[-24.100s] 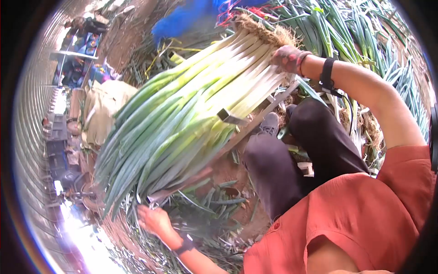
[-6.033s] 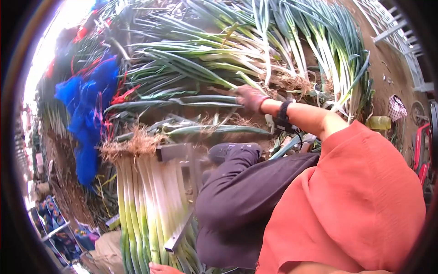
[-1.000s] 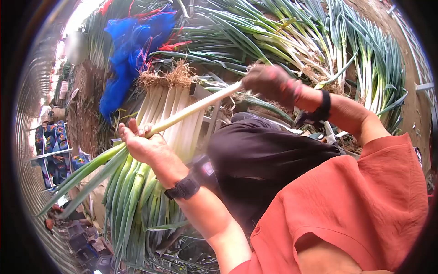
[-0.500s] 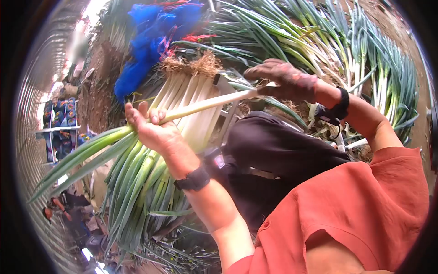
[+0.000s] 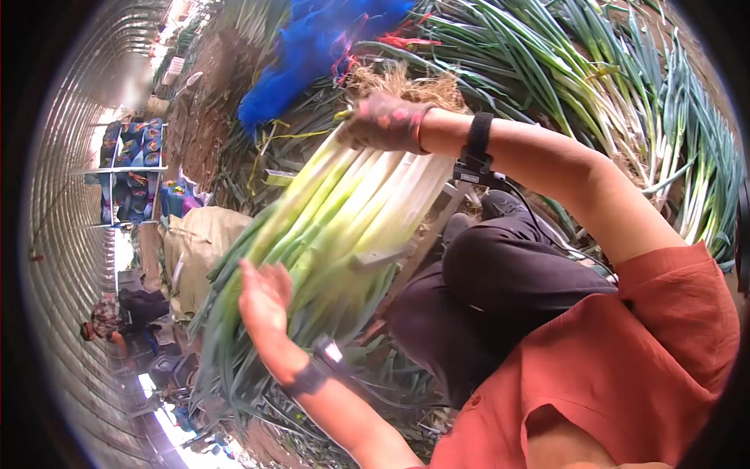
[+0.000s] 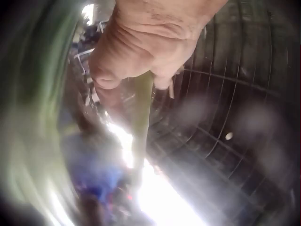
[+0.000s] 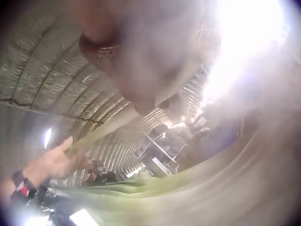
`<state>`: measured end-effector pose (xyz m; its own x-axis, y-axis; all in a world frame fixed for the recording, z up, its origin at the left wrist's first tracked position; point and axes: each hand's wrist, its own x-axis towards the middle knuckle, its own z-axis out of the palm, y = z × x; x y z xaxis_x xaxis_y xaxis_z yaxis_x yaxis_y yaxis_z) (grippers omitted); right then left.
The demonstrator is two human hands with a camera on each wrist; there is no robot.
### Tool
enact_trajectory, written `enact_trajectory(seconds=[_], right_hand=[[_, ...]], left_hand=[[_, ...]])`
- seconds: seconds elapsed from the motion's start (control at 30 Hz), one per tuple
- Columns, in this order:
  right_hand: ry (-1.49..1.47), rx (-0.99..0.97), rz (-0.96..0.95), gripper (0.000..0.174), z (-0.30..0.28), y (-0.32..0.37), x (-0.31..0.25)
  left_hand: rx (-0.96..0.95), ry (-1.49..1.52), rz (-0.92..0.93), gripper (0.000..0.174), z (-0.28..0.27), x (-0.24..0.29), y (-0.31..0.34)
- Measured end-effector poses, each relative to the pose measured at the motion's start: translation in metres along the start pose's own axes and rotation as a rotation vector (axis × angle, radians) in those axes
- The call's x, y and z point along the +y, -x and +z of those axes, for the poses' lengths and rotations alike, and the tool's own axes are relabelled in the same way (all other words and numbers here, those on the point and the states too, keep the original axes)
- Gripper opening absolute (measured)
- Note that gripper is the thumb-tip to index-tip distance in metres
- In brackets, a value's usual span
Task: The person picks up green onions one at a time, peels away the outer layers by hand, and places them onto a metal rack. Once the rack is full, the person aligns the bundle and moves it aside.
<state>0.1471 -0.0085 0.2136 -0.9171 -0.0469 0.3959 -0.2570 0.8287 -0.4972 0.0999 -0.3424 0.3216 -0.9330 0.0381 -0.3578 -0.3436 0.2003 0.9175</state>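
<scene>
A thick pile of long green onions [image 5: 367, 187] lies across a low metal frame, white stalks and roots toward the top, green leaves toward the lower left. My gloved right hand [image 5: 387, 121] holds a single green onion by its white end over the pile's root side. Lower down, my bare left hand [image 5: 266, 301] is over the leaves. In the left wrist view, the left hand [image 6: 150, 37] has that onion's stalk [image 6: 143, 99] between thumb and fingers. The right wrist view shows the stalk [image 7: 110, 125] running between both hands. Motion blurs the pile.
Loose green onions [image 5: 539, 70] spread over the ground at the upper right. Blue netting [image 5: 312, 47] with red strings [image 5: 406, 39] lies above the pile. A metal bracket [image 5: 383, 256] juts by the stalks, close to my knees [image 5: 500, 273]. Beige cloth [image 5: 203, 242] is at left.
About six seconds ago my right hand reached into the loose onions. Since half a second ago, the held onion has moved from across the pile to its left edge, with both hands.
</scene>
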Motion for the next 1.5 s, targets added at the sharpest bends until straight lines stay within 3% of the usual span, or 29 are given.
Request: enact_trajectory(seconds=[0.03,0.07,0.13,0.17,0.23,0.27,0.3,0.37,0.43,0.5,0.57,0.6,0.63,0.7,0.77,0.8,0.87,0.9,0.93,0.97,1.03,1.1,1.17,1.2,1.23,1.27,1.3,1.37,1.5], right_hand=[[0.164,-0.055,-0.084,0.011,0.028,-0.007,0.022],[0.153,-0.128,-0.077,0.013,0.044,-0.004,0.035],[0.136,-0.211,-0.073,0.015,0.058,0.005,0.044],[0.116,-0.214,-0.064,0.015,0.054,0.008,0.044],[0.096,-0.234,-0.055,0.015,0.044,0.009,0.041],[0.080,-0.330,0.027,0.015,0.037,0.007,0.037],[0.066,-0.418,0.111,0.015,0.032,0.005,0.036],[0.058,-0.467,0.120,0.016,0.026,-0.001,0.041],[0.095,-0.558,0.230,0.023,0.011,-0.004,0.032],[0.013,-0.507,0.186,0.023,0.026,-0.004,0.058],[0.167,-0.556,0.094,0.021,0.041,-0.011,0.068],[0.381,-0.446,-0.197,0.021,0.051,-0.014,0.068],[0.312,-0.419,0.045,0.019,0.057,-0.003,0.070],[0.135,-0.255,0.278,0.014,0.074,0.006,0.074],[-0.176,0.051,0.321,0.009,0.082,0.026,0.077],[0.122,0.088,0.077,0.007,0.085,0.027,0.075],[0.300,-0.188,0.391,0.009,0.064,0.013,0.036],[0.146,-0.054,0.372,0.014,0.074,0.017,0.037],[-0.216,0.090,0.346,0.021,0.063,0.033,0.032],[-0.142,0.048,0.331,0.024,0.009,0.066,-0.001],[-0.368,0.351,0.168,0.021,-0.011,0.127,-0.006],[-0.417,0.398,0.331,0.023,-0.013,0.188,0.006],[-0.559,0.293,0.710,0.026,-0.009,0.262,0.033],[-0.518,0.245,0.991,0.031,-0.006,0.294,0.045],[-0.321,0.142,1.109,0.032,0.003,0.334,0.070],[-0.174,0.210,1.163,0.022,0.022,0.372,0.096],[-0.012,0.093,1.364,0.022,0.031,0.402,0.125],[0.209,0.113,1.717,0.022,0.042,0.443,0.154],[0.046,0.027,1.810,0.023,0.048,0.479,0.160]], left_hand=[[0.112,-0.397,-0.017,0.043,-0.008,0.000,0.005],[0.119,-0.408,-0.018,0.043,-0.013,0.001,-0.003],[0.338,-1.039,0.412,0.040,-0.026,-0.005,-0.021],[0.337,-1.042,0.401,0.040,-0.022,-0.003,-0.027],[0.292,-1.743,1.419,0.034,-0.003,0.002,-0.040],[-0.057,-1.531,1.136,0.033,0.001,0.000,-0.050],[-0.065,-1.525,1.138,0.033,0.002,-0.004,-0.053],[-0.124,-1.659,0.508,0.032,0.009,-0.005,-0.047],[-0.227,-1.579,0.491,0.031,0.015,-0.005,-0.033],[-0.225,-1.455,0.688,0.031,0.012,-0.024,-0.039],[-0.216,-1.406,0.524,0.031,0.007,-0.035,-0.056],[-0.207,-1.425,0.514,0.031,0.006,-0.037,-0.059],[-0.205,-1.440,0.516,0.031,0.010,-0.038,-0.062],[-0.240,-1.451,0.673,0.030,0.000,-0.046,-0.070],[-0.312,-1.457,0.892,0.027,-0.010,-0.051,-0.088],[-0.290,-1.453,0.819,0.027,-0.008,-0.052,-0.090],[-0.202,-1.525,0.766,0.030,0.000,-0.051,-0.072],[-0.102,-1.543,0.698,0.030,0.006,-0.053,-0.064],[-0.166,-1.533,0.753,0.037,-0.002,-0.056,-0.068],[-0.185,-1.536,0.764,0.037,0.006,-0.057,-0.065],[0.044,-1.390,0.737,0.023,0.017,-0.056,-0.052],[-0.005,-1.479,0.731,0.021,0.013,-0.055,-0.057],[0.004,-1.641,0.575,0.025,0.018,-0.047,-0.055],[0.087,-1.713,0.795,0.032,0.028,-0.050,-0.033],[0.079,-1.714,0.803,0.032,0.033,-0.051,-0.030],[0.093,-1.680,0.790,0.034,0.032,-0.052,-0.029],[0.109,-1.647,0.774,0.036,0.033,-0.053,-0.028],[0.113,-1.663,0.809,0.036,0.037,-0.057,-0.026],[0.166,-1.754,0.809,0.036,0.041,-0.061,-0.025]])
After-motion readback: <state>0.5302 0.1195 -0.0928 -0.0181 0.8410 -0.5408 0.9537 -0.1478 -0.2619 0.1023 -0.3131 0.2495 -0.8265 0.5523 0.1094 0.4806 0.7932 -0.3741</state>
